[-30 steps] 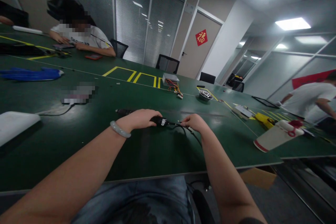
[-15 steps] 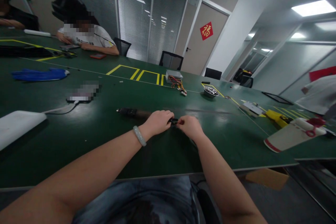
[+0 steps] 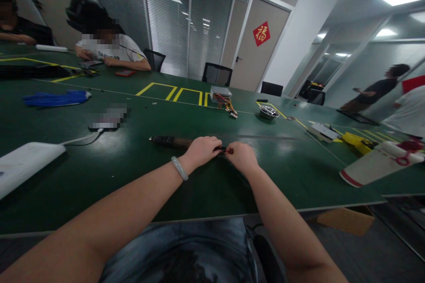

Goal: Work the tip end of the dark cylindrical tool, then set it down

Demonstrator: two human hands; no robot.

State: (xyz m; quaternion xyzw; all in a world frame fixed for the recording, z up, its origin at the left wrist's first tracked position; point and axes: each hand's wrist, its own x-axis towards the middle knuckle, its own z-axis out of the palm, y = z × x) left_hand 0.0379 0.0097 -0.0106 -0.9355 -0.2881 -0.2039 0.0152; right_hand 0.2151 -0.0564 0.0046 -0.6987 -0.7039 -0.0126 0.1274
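Note:
A long dark tool (image 3: pixel 171 142) lies on the green table (image 3: pixel 206 185). My left hand (image 3: pixel 201 150), with a pale bracelet on the wrist, is closed round the tool's right end. My right hand (image 3: pixel 241 157) sits just to the right of it, its fingers pinched on the black cable (image 3: pixel 224 148) that comes out of the tool between the two hands. The rest of the cable is hidden under my right hand.
A white flat device (image 3: pixel 25 166) with a cord lies at the left, blue gloves (image 3: pixel 56 98) further back. A power supply with coloured wires (image 3: pixel 222 97), a metal bowl (image 3: pixel 268 112), a yellow tool (image 3: pixel 357 141) and a white roll (image 3: pixel 375 163) lie to the right. Other people sit and stand around.
My hands have come together: the right hand moved left along the cable until it nearly touches the left. The view has shifted a little to the right.

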